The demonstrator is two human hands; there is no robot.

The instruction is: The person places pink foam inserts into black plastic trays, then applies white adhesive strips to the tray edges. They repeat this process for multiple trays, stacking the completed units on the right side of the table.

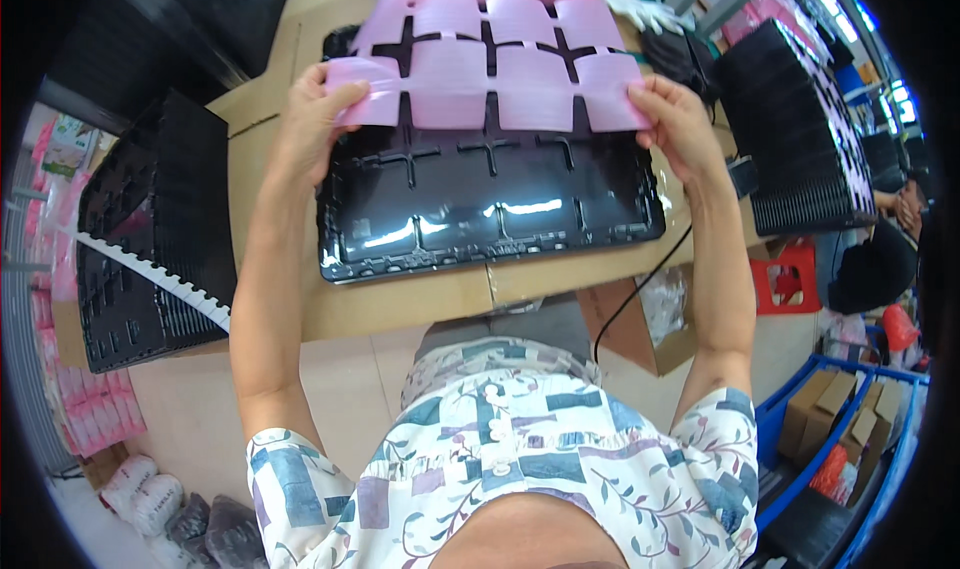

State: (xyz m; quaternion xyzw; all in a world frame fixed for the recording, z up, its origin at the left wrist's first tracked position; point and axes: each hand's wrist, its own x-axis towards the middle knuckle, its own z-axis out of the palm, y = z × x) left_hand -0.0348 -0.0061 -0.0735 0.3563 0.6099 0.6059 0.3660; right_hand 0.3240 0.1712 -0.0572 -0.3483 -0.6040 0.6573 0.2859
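1. The left hand [306, 119], in the upper left-centre of the frame, has its grip pinched on the near left corner of a pink plastic sheet [449, 84].
2. The right hand [684, 127], in the upper right-centre, has its grip pinched on the near right corner of the same sheet.
3. The sheet, made of joined rows of squarish pads with gaps between them, spans the upper centre, its near row stretched between the hands.
4. Below it, at the centre, a shiny black tray [480, 194] lies on the brown-covered desk [265, 174]. The sheet overlaps the tray's far part; I cannot tell whether they touch there.
5. A stack of black trays [165, 219] stands at the left, with a white notched strip [150, 273] slanting across it.
6. Another black stack [790, 134] stands at the upper right.
7. A white glove [650, 13] lies at the upper right; a red stool [787, 281] stands at the right, below the second stack.
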